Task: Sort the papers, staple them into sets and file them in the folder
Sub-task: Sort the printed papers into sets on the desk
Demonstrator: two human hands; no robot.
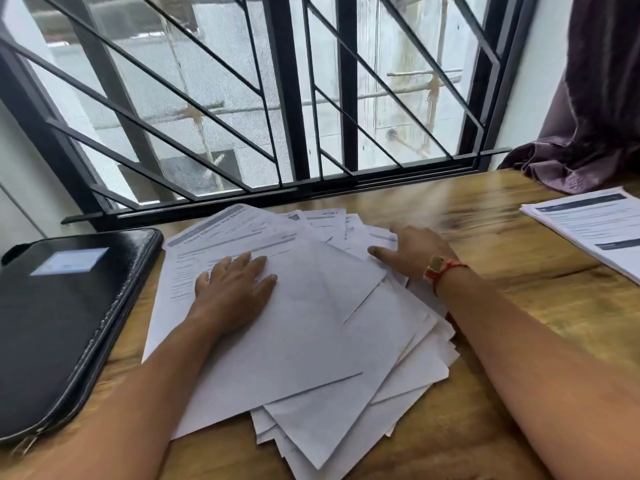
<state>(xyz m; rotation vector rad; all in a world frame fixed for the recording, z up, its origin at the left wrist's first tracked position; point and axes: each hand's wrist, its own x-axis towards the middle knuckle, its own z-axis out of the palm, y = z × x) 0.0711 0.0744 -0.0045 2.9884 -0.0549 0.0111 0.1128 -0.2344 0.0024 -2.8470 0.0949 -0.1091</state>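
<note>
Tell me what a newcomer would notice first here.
The messy fan of white papers in the middle of the wooden table, with the left hand pressed flat on it and the right hand touching its far right part. Next, the closed black zip folder at the left, and a tidier printed stack at the right edge.
</note>
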